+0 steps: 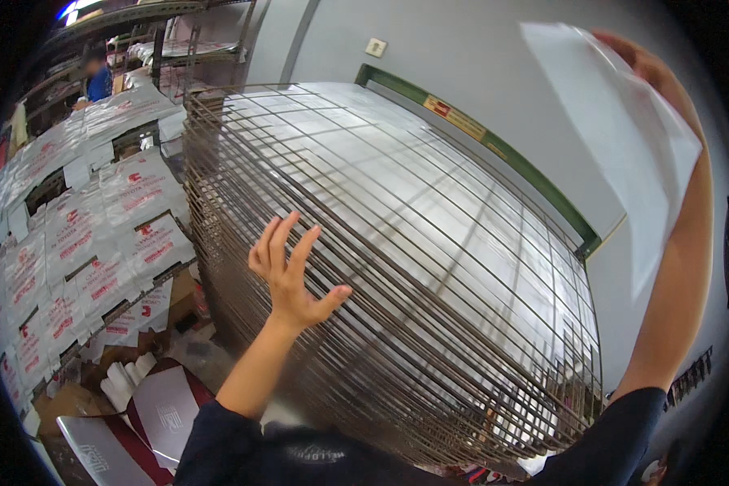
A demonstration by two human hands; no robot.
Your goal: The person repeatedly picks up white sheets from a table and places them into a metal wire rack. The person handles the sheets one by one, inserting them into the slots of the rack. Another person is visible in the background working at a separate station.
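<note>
A stacked wire drying rack (385, 279) with a green end bar (482, 138) fills the middle. White sheets (340, 154) lie flat beneath its upper wires. At the near left edge of the rack, my left hand (287, 279) has its fingers spread and holds nothing; I cannot tell whether it touches the wires. High on the right, my raised right hand (652, 69) grips a thin white plastic sheet (603, 121) by its upper edge. The sheet hangs down in front of my forearm, apart from the rack. Part of that hand's fingers is hidden behind it.
White bags with red print (142, 190) lie in rows to the left of the rack. Silver and maroon printed pieces (166, 409) and white rolls (125, 377) sit at lower left. A person in blue (99, 81) is at far left by shelving. A grey wall (478, 49) stands behind.
</note>
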